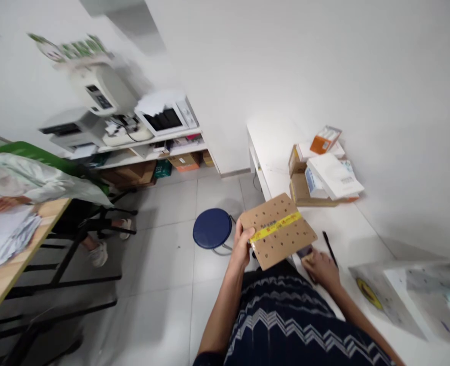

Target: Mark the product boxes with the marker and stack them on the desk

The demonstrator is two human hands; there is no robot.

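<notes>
My left hand (241,244) grips one edge of a flat brown cardboard box (280,244), thumb on top. Rows of small dark marks cover the box, and a strip of yellow printed tape (276,226) runs across its middle. The box is tilted in front of my body. My right hand (322,267) is low over the white table (365,244), just beyond the box's right corner. Its fingers are curled around a small, dark, partly hidden thing (304,251) whose kind I cannot make out. A black pen-like stick (329,246) lies beside that hand.
Several small boxes (333,175) are piled farther back on the table. At right stands a grey-white carton (411,295), blurred. A blue round stool (212,228) is on the floor. Another person (37,178) sits at a wooden desk (53,208); shelves hold a microwave (167,117).
</notes>
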